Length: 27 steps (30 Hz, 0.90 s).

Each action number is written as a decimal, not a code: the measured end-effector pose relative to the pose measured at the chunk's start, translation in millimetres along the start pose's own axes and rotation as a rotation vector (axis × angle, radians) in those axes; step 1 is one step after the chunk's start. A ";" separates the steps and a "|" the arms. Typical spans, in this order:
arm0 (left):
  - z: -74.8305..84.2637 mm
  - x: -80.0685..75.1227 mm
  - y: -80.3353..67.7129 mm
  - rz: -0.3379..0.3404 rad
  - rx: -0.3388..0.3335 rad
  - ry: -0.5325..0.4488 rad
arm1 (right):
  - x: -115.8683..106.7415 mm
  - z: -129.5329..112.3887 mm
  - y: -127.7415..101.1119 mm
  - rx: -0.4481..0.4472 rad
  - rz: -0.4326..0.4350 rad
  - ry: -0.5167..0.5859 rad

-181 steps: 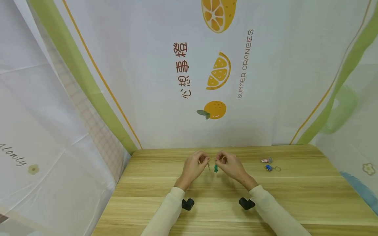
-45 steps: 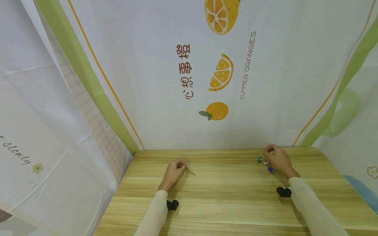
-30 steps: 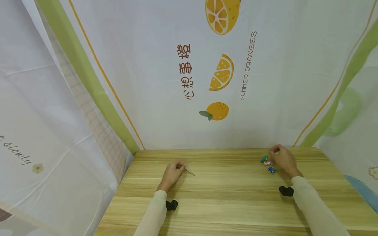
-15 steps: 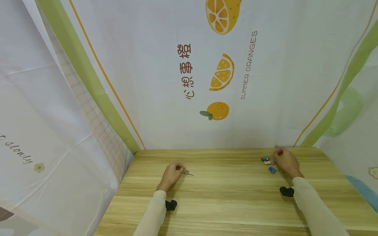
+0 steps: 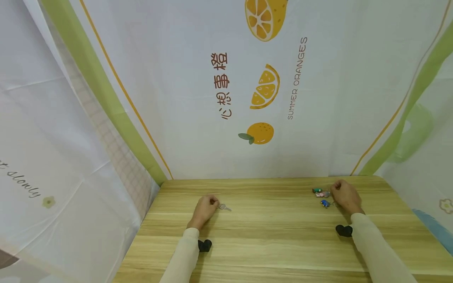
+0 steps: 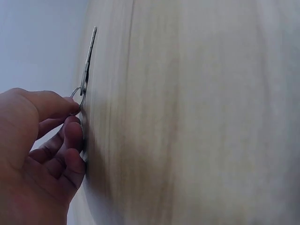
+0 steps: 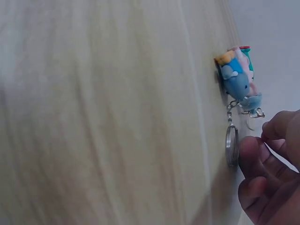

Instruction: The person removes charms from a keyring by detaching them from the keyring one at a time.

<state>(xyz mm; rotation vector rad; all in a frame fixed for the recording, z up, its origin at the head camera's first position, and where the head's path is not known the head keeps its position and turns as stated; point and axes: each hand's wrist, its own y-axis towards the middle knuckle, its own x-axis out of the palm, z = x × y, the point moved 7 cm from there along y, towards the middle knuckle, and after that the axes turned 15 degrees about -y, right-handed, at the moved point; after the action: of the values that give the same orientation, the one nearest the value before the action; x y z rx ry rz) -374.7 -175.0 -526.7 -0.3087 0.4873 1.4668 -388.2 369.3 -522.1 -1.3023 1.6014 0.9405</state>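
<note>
My left hand rests on the wooden table left of centre. In the left wrist view its curled fingers pinch the ring of a small metal key, which lies flat on the wood, also seen in the head view as the key. My right hand lies at the far right with its fingers loosely curled and holds nothing. Just left of it lie a green keychain, a pink keychain and a blue keychain. The blue keychain's ring lies against my fingertips.
A printed cloth backdrop with orange pictures stands along the table's far edge, and cloth walls close in both sides. A black wrist camera mount sits under the left sleeve and another mount under the right.
Both hands left the table's centre and moved apart. The right hand set the green keychain down beside the pink one and let go. The left hand lowered the key onto the table.
</note>
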 end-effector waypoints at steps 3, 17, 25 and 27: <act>1.4 -0.4 0.3 0.001 0.008 0.011 | 0.3 0.6 -2.1 0.008 -0.012 0.007; 0.6 0.3 1.5 -0.008 -0.002 0.002 | 3.6 4.7 -4.6 -0.016 -0.021 0.036; 4.1 -4.0 2.9 -0.017 -0.023 -0.013 | -2.6 -11.3 -5.8 -0.109 0.080 0.051; 4.8 -4.5 3.0 -0.017 -0.030 -0.009 | -5.0 -19.5 -6.6 -0.142 0.109 0.050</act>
<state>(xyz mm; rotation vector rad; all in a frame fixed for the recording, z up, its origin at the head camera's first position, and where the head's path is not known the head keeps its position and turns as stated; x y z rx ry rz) -377.2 -176.3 -520.0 -0.3295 0.4546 1.4598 -384.1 352.0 -510.7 -1.3554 1.6835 1.1132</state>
